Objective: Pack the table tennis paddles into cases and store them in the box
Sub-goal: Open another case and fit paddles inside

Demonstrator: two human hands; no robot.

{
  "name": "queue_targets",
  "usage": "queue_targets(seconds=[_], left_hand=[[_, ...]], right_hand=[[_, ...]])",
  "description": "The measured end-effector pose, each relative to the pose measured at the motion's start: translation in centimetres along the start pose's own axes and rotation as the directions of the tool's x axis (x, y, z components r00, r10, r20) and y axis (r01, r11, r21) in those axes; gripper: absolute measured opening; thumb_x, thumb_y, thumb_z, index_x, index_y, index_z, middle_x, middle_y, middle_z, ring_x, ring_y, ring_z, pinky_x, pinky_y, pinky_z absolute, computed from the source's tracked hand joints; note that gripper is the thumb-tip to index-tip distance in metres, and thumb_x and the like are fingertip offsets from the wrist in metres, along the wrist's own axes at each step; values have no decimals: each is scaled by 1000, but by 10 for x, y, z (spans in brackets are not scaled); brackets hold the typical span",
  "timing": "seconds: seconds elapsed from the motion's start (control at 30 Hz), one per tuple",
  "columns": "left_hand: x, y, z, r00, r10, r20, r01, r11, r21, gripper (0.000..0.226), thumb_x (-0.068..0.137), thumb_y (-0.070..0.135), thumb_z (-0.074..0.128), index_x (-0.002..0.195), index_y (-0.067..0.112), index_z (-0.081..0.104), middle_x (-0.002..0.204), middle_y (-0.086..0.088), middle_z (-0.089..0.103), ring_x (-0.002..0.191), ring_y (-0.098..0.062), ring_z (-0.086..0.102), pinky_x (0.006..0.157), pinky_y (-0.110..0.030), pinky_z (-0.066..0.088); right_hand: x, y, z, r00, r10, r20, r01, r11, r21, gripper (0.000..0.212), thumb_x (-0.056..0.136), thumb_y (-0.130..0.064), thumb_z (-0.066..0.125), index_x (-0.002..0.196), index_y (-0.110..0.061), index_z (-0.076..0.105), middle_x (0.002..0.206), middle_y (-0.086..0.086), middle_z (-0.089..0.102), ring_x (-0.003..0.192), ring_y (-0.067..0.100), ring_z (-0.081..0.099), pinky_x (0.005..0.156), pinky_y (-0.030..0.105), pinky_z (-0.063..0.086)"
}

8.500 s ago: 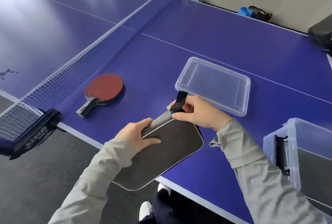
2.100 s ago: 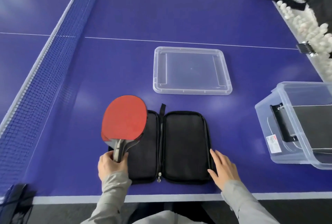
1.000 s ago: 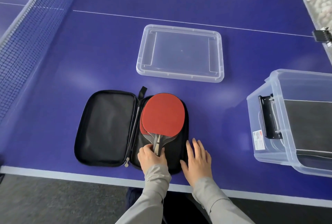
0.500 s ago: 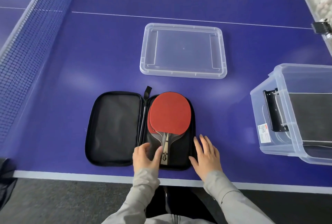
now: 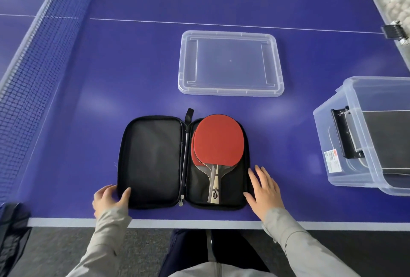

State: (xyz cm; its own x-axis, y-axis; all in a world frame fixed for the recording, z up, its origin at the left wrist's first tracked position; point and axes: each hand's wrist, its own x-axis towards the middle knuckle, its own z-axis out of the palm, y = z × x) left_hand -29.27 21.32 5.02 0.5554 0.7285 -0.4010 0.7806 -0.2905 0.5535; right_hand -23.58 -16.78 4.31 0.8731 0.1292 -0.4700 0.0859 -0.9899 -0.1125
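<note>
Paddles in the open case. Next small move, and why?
Probably fold the empty left half of the black zip case over the red-faced paddles: they lie inside its right half, the left hand holds the left half's near corner, and the right hand rests flat beside the right edge.

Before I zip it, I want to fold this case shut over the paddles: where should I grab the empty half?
Take the empty half by its outer left rim, coming from the left. It lies flat, hinged along the middle, so lifting that free edge swings it over the paddles.
</note>
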Motion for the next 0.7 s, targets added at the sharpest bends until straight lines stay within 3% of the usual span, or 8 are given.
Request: queue_targets(seconds=[0.17,0.27,0.37,0.4,0.47,0.5,0.57,0.7], left_hand=[[-33,31,-28,996,10,85,30,888,-459,37,85,-9,53,109,19,55,109,-12,66,93,-25,61,73,-18,51],[-74,66,-44,959,247,135,-130,814,-567,57,80,-20,51,104,30,63,99,2,73,87,-10,68,73,-14,54],[-120,98,-28,820,538,192,-388,771,-505,54,70,-7,64,109,30,66,102,11,72,90,0,66,76,-12,52],[-134,106,-16,768,609,200,-473,749,-463,54,65,0,65,109,31,67,100,11,72,88,2,65,76,-10,50],[-154,116,14,649,725,228,-632,682,-369,59,58,5,68,112,28,66,98,12,69,84,1,62,75,-8,47],[-162,119,31,574,778,257,-708,629,-323,60,56,6,71,114,23,67,100,10,69,83,-1,59,76,-11,48],[-170,125,61,454,831,322,-813,534,-231,61,52,7,79,112,11,69,104,3,72,79,-10,58,71,-21,52],[-171,131,97,354,849,392,-900,423,-102,66,40,28,91,101,12,74,100,2,74,66,-18,65,62,-20,54]], right_hand=[[0,-2,-1,1000,12,-2,-12,1000,22,69,96,-43,42,152,-22,9,160,2,2,148,21,-1,118,38,15],[-1,-2,-6,999,12,35,-13,1000,24,68,96,-43,42,152,-23,7,161,1,1,148,20,-1,119,36,14],[0,-3,-17,999,33,6,-33,972,231,63,97,-40,44,150,-22,17,159,1,14,147,18,9,118,34,18],[-1,-5,-23,996,82,-42,-59,916,396,56,97,-36,46,148,-22,27,156,1,24,145,18,17,117,34,20],[-1,-12,-40,962,246,-119,-70,642,763,32,97,-31,49,129,-29,52,138,-6,47,135,17,37,112,33,29],[1,-15,-51,944,314,-101,-59,462,885,21,98,-32,47,113,-36,60,126,-12,56,128,15,46,107,32,34],[9,-19,-68,947,320,-12,-64,227,972,29,98,-42,41,91,-37,68,114,-14,64,117,11,53,103,31,37],[25,-29,-82,957,282,66,-133,228,964,16,89,-39,60,94,-24,61,100,-5,65,91,4,59,72,6,43]])
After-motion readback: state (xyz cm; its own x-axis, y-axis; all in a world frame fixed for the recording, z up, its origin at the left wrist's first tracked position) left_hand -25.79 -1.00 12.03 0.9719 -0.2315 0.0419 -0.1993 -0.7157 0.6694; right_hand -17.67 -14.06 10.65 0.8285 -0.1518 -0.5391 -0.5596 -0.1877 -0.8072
